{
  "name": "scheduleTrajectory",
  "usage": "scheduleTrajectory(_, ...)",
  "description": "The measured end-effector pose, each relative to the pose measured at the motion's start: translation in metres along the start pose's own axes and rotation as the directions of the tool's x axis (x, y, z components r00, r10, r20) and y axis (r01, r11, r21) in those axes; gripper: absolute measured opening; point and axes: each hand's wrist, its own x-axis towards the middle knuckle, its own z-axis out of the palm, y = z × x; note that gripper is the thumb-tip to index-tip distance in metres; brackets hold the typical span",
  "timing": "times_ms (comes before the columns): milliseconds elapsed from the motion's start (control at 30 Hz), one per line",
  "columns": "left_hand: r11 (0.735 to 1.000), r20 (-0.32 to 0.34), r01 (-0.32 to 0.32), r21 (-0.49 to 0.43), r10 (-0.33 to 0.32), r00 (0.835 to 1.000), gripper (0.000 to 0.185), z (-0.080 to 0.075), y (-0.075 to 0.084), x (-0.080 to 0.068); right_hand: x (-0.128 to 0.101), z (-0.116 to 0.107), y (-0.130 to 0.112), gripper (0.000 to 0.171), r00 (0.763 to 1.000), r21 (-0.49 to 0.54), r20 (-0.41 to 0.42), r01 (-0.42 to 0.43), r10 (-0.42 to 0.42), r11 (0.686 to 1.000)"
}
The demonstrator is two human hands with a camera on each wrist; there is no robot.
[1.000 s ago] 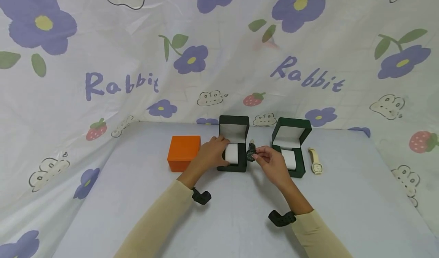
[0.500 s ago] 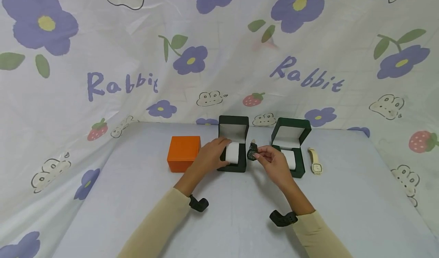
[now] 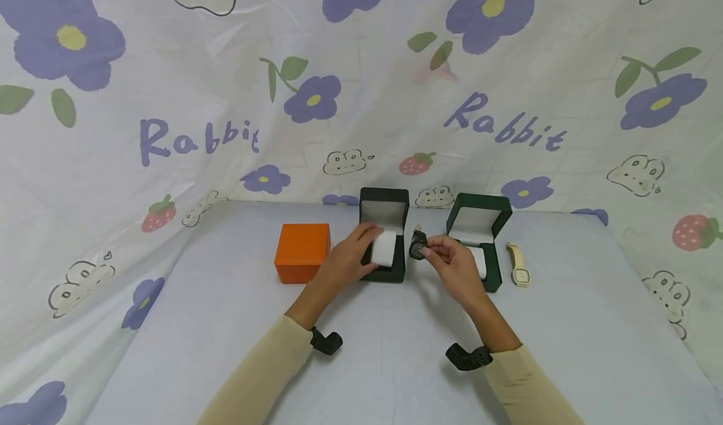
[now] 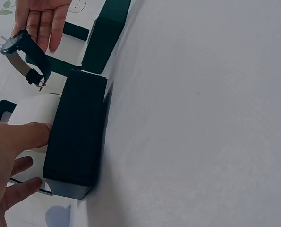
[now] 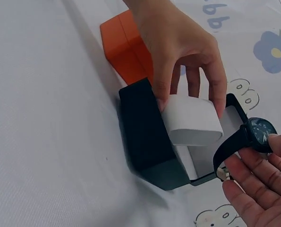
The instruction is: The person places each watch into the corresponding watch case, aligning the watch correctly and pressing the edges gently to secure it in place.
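The table (image 3: 226,324) lies under everything, and I take the black box (image 3: 386,274) on it as my mark. Left of the box sits the orange box (image 3: 302,260); right of it stands the green box (image 3: 490,268), lid up. My left hand (image 3: 346,258) reaches into the box and grips its white pillow (image 3: 386,248) between thumb and fingers. My right hand (image 3: 454,268), just right of the box, pinches the dark watch (image 3: 418,245), lifted off the table. Beyond the green box lies a cream watch (image 3: 518,267).

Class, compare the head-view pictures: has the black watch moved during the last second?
Yes. The black watch in the right hand has risen slightly and shifted right, away from the dark box beside it.
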Motion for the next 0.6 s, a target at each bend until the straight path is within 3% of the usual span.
scheduleTrajectory(167,0.998,-0.029,0.002,-0.07,-0.004,1.0,0.079,0.002,-0.002,-0.004,0.0,0.0,0.0,0.024,1.0,0.015,0.003,-0.018,0.018,1.0)
scheduleTrajectory(333,0.982,-0.048,0.044,-0.183,-0.054,0.997,0.081,0.0,-0.001,-0.006,-0.001,0.0,0.0,0.025,1.0,0.01,0.01,-0.019,0.019,1.0)
scheduleTrajectory(400,0.961,-0.055,0.059,-0.269,-0.077,0.996,0.08,-0.004,0.001,-0.006,-0.001,0.0,-0.004,0.024,1.0,0.005,0.012,-0.016,0.016,1.0)
scheduleTrajectory(600,0.866,-0.053,0.054,-0.497,-0.093,0.994,0.077,-0.011,0.008,-0.007,-0.012,-0.006,-0.039,0.022,1.0,-0.007,0.021,0.001,-0.001,1.0)
